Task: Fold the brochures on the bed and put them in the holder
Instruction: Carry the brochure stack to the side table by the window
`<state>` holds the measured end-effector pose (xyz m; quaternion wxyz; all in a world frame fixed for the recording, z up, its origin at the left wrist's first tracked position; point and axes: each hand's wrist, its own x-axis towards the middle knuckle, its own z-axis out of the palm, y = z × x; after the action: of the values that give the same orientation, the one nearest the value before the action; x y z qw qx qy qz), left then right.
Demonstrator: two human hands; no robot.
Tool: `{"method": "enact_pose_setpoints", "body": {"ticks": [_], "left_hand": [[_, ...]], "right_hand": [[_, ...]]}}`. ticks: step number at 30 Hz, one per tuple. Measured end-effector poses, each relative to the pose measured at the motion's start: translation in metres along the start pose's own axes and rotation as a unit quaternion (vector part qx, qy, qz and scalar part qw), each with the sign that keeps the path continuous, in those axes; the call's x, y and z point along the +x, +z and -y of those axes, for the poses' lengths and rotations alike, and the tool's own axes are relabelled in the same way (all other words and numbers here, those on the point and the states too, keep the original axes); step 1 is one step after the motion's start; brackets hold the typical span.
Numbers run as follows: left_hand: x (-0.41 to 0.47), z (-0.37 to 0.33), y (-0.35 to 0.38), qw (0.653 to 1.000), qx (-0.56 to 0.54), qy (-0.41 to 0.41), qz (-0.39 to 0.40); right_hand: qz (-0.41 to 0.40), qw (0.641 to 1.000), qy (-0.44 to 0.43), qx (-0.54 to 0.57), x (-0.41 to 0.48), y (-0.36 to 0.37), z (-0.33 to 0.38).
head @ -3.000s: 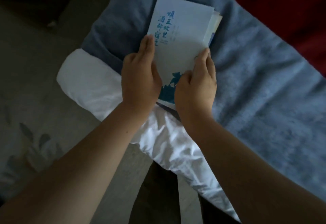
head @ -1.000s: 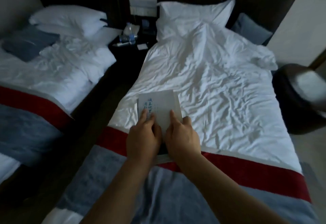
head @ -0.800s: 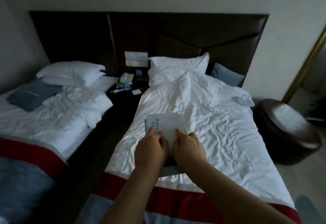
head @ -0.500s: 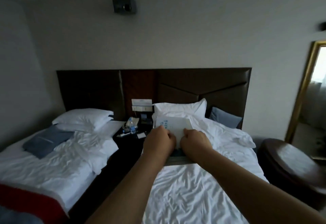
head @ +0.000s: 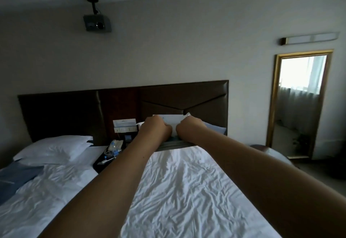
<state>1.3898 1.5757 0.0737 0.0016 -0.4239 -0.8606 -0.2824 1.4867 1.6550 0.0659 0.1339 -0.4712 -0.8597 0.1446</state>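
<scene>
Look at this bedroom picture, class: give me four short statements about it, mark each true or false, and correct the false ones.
1. The left hand and the right hand both grip the brochures. True.
2. The brochures lie flat on the white sheet. False: they are held up in front of the headboard.
3. A projector hangs from the ceiling. True.
4. The gold-framed mirror stands left of the headboard. False: it stands to the right.

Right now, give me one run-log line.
left hand: grips brochures | right hand: grips brochures | brochures: stacked, held off bed | placement: not yet done
</scene>
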Motion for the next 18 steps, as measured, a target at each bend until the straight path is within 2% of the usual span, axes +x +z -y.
{"method": "enact_pose_setpoints", "body": {"ticks": [3, 5, 11, 15, 18], "left_hand": [[-0.001, -0.031, 0.016, 0.998, -0.018, 0.052, 0.002], [-0.008, -0.058, 0.029, 0.996, -0.035, 0.087, 0.008], [-0.062, -0.175, 0.082, 0.965, -0.077, 0.236, 0.083], [-0.136, -0.259, 0.118, 0.907, -0.104, 0.386, 0.131], [-0.219, -0.312, 0.136, 0.854, -0.114, 0.473, 0.183]], "right_hand": [[-0.042, 0.998, 0.016, 0.046, -0.008, -0.017, -0.037], [-0.079, 0.991, 0.064, 0.088, -0.015, -0.031, -0.068], [-0.13, 0.969, 0.205, 0.056, -0.095, -0.088, -0.176], [-0.213, 0.922, 0.314, 0.072, -0.2, -0.116, -0.245], [-0.241, 0.879, 0.408, 0.045, -0.29, -0.133, -0.283]]}}
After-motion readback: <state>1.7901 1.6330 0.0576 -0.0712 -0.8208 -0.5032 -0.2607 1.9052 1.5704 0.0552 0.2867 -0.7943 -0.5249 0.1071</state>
